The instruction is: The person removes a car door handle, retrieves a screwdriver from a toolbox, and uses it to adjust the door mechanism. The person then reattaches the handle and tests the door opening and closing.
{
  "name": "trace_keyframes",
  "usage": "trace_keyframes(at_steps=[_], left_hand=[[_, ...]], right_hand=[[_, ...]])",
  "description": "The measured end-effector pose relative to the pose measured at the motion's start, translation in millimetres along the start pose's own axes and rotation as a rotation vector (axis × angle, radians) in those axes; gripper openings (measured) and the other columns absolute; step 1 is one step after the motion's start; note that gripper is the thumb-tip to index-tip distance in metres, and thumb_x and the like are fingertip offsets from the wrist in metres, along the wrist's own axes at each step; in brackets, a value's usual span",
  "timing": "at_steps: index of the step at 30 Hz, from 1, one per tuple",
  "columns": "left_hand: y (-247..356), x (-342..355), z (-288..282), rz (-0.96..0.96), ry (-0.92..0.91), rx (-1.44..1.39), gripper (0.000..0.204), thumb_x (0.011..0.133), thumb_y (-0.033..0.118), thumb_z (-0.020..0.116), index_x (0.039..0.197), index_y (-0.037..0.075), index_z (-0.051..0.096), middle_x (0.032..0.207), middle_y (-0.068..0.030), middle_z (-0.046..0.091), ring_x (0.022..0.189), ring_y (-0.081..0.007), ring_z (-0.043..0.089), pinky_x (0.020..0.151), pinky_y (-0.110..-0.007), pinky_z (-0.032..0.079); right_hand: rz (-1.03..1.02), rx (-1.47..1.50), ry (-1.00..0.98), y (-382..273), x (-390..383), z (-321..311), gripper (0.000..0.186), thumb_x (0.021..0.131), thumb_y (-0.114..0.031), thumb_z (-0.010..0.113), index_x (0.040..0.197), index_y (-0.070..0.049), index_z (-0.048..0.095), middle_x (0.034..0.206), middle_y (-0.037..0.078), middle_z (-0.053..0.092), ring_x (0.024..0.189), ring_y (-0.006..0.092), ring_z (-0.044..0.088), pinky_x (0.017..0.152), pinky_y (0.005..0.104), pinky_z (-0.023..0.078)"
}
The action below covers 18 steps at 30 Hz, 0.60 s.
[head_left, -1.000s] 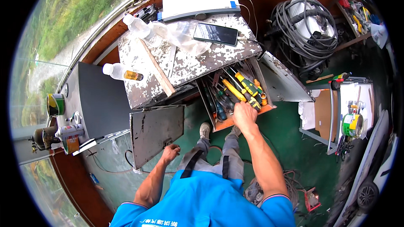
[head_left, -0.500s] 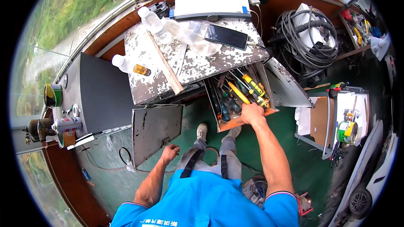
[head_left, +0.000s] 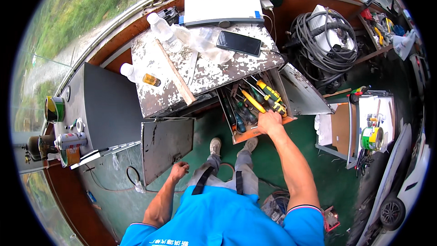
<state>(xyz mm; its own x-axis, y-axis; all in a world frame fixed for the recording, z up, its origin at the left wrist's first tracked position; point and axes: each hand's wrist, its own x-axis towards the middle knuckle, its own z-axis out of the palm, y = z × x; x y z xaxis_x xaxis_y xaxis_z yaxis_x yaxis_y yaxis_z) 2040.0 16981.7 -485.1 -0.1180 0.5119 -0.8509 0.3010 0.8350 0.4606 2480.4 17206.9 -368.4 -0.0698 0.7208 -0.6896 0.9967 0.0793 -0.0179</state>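
Note:
My right hand (head_left: pixel 270 123) is closed over the front edge of a pulled-out drawer (head_left: pixel 248 135), its fingertips hidden inside. A yellow-handled tool (head_left: pixel 253 100) ends right beside those fingers. Further in lie a yellow-and-black screwdriver (head_left: pixel 269 90), several dark-handled tools and a blue-handled screwdriver (head_left: pixel 239 123). My left hand (head_left: pixel 179 171) hangs with curled fingers and nothing visible in it, near the lower corner of an open metal cabinet door (head_left: pixel 166 148).
The peeling cabinet top (head_left: pixel 157 93) bears a wooden stick (head_left: pixel 174 71), a phone (head_left: pixel 239 43), plastic bottles and a white box-shaped device (head_left: pixel 222 7). A second open door (head_left: pixel 304 92) flanks the drawer. Coiled cable (head_left: pixel 325 48) and a cart (head_left: pixel 355 127) stand to the right.
The whole scene has shifted slightly left in the view. Both hands keep about the same places, the right on the drawer's front edge; the drawer looks equally far out.

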Motion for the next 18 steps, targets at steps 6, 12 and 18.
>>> trace_keyframes(at_steps=[6, 12, 18], left_hand=[[13.8, -6.8, -2.3, 0.004, -0.009, 0.012, 0.024, 0.09, 0.015, 0.064, 0.103, -0.005, 0.066, 0.089, -0.0101, 0.068, 0.075, -0.0191, 0.066, 0.067, -0.032, 0.053], [32.8, -7.7, 4.2, 0.053, -0.027, 0.131, 0.026, 0.091, 0.017, 0.063, 0.105, -0.005, 0.065, 0.093, -0.0109, 0.069, 0.078, -0.0193, 0.067, 0.071, -0.032, 0.053], [176.4, -67.5, 55.9, 0.486, -0.022, 0.343, 0.031, 0.096, 0.018, 0.061, 0.116, -0.006, 0.062, 0.102, -0.0127, 0.07, 0.095, -0.0207, 0.067, 0.086, -0.033, 0.052]], right_hand=[[-0.05, 0.002, -0.101, -0.2, -31.6, -29.6, 0.033, 0.09, -0.032, 0.059, 0.109, -0.009, 0.074, 0.116, 0.011, 0.07, 0.117, 0.029, 0.059, 0.098, 0.0427, 0.047], [-0.276, 0.147, 0.158, 24.9, -56.3, -12.1, 0.021, 0.084, -0.02, 0.063, 0.095, -0.006, 0.075, 0.105, 0.012, 0.069, 0.107, 0.032, 0.063, 0.09, 0.0435, 0.053], [-0.415, 0.184, 0.308, 39.3, -56.5, -0.5, 0.019, 0.075, -0.002, 0.061, 0.085, -0.009, 0.074, 0.087, 0.009, 0.07, 0.094, 0.0311, 0.066, 0.082, 0.0413, 0.055]])
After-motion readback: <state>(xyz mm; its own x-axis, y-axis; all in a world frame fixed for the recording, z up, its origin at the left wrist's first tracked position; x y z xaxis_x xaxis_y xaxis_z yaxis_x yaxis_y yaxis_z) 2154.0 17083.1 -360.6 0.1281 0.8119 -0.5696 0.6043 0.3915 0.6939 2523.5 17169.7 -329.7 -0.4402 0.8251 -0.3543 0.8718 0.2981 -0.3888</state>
